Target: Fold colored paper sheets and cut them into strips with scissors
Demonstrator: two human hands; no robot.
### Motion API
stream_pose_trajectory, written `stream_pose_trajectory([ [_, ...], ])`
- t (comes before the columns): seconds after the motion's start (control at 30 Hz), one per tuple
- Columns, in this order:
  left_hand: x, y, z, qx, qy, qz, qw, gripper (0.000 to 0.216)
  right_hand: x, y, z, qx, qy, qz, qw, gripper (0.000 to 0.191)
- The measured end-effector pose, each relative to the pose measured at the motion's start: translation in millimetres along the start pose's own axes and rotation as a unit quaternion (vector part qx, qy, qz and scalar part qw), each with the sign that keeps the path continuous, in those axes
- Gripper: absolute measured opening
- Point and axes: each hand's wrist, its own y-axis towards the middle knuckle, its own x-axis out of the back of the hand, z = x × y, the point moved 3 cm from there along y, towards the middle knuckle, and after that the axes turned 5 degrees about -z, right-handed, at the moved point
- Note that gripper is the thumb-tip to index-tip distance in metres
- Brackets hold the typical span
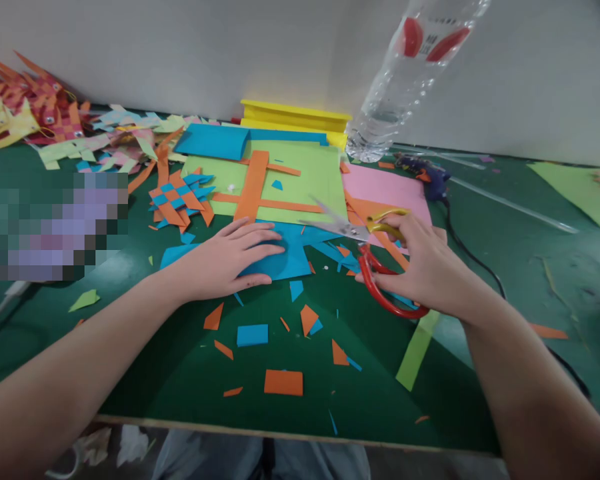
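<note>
We look across a dark green tabletop backed by a plain, pale grey wall. The wall spans the upper part of our view, dimming toward the top right corner. Soft light leaves a pale sheen on the tabletop at far left and right, while shadow deepens the green near the front. Below the thin, light brown edge, we see dim grey floor, with crumpled white paper at left.

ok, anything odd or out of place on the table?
Orange and blue paper scraps lie scattered between the left hand and the green table's near edge: untidy. The bottle appears tilted, possibly just lens distortion.
</note>
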Motion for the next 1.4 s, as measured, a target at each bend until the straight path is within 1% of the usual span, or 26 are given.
stream_pose_trajectory([
  [0.1,-0.5,0.0,1.5,0.007,-0.004,-0.001,1.0,0.051,2.0,-0.2,-1.5,0.046,0.003,0.032,0.998,0.045],
  [0.17,-1.7,-0.2,2.0,0.011,-0.005,0.002,1.0,0.053,3.9,0.3,-4.5,0.059,0.012,0.055,0.997,0.043],
  [0.3,-4.0,-0.2,2.8,0.021,0.005,0.018,1.0,0.058,5.5,0.2,-16.4,0.041,0.006,0.114,0.993,0.046],
  [0.4,-5.3,-0.3,3.4,0.027,0.018,0.024,0.999,0.058,5.5,-1.6,-24.6,0.027,0.005,0.146,0.989,0.049],
  [0.6,-6.5,-0.4,3.4,0.02,0.032,0.019,0.999,0.057,3.5,-5.3,-25.3,0.047,0.039,0.192,0.979,0.049],
  [0.77,-6.0,0.4,1.8,0.008,0.024,0.02,0.999,0.053,0.6,-6.5,-21.3,0.046,0.056,0.195,0.978,0.053],
  [0.87,-6.2,0.5,1.7,0.008,0.016,0.017,1.0,0.051,1.5,-5.6,-20.8,0.047,0.058,0.192,0.979,0.051],
  [0.97,-7.0,0.4,3.0,0.018,0.008,0.018,1.0,0.055,5.1,-3.7,-23.7,0.037,0.042,0.182,0.982,0.047],
  [1.13,-7.2,0.4,3.9,0.021,-0.005,0.024,0.999,0.055,7.3,-3.2,-27.4,0.014,0.034,0.198,0.979,0.044],
  [1.3,-7.7,2.1,1.0,0.007,-0.005,0.024,1.0,0.05,3.9,-4.6,-19.6,0.039,0.053,0.2,0.978,0.049],
  [1.4,-8.8,3.5,-1.1,0.004,-0.011,0.021,1.0,0.045,1.7,-4.4,-12.1,0.051,0.074,0.197,0.976,0.048],
])
